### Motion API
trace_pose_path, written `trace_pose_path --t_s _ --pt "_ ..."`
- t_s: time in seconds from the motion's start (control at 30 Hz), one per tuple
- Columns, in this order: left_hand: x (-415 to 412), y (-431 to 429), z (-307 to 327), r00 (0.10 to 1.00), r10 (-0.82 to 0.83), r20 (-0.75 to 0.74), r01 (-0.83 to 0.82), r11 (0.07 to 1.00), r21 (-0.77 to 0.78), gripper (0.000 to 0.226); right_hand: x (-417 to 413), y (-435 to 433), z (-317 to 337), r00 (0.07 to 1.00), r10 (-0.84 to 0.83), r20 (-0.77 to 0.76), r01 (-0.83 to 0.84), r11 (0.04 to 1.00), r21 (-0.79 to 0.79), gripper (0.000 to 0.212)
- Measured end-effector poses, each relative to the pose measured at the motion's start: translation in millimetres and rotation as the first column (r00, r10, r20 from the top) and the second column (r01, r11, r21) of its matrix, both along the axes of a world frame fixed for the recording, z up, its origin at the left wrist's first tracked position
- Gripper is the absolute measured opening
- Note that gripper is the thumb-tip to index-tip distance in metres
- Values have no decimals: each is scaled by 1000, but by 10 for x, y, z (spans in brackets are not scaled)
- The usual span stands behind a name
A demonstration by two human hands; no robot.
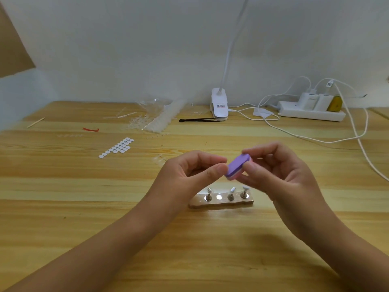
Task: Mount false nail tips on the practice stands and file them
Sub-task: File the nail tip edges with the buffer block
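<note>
Slanting up rightward lies the purple file (237, 166).

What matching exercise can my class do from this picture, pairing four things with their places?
Things:
1 purple file block
2 red rubber band
3 power strip
4 practice stands

Places:
A back right of the table
B between the fingertips of the left hand and right hand
C back left
D in a row just below the hands

Pairs: 1-B; 2-C; 3-A; 4-D
</note>
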State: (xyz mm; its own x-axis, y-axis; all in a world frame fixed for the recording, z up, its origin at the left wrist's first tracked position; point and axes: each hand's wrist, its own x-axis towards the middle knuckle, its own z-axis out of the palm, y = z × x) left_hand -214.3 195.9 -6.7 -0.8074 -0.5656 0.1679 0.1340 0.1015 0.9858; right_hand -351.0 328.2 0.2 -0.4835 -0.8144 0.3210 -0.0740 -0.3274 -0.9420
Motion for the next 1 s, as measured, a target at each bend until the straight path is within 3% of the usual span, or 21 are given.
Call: trace_pose_path --t_s 0.1,0.2,0.57,0.67,0.77,0.9,1.0 --pt "-5 22 2 1000 -7 3 6 1000 3 29 37 -3 -21 998 42 -44 -38 996 77 25" --pt "-12 2 14 999 34 -12 -33 999 20 32 20 -3 0 999 -40 2 40 999 -19 17" --pt "-15 10 30 999 43 -13 -43 999 24 33 59 -23 15 1000 -11 -7 11 999 41 27" --pt "-16 8 39 998 55 -11 -54 998 15 32 58 -17 14 997 -67 32 68 998 -17 25" --pt "-15 3 37 999 54 -7 -54 999 5 31 100 -27 -4 1000 7 -9 -7 999 44 24" --pt "-12 -13 36 998 65 -18 -65 998 -6 31 88 -33 10 996 -66 61 68 997 -27 28" --pt "-13 -9 22 999 44 -12 -44 999 -14 30 94 -36 7 999 4 45 -6 999 33 32"
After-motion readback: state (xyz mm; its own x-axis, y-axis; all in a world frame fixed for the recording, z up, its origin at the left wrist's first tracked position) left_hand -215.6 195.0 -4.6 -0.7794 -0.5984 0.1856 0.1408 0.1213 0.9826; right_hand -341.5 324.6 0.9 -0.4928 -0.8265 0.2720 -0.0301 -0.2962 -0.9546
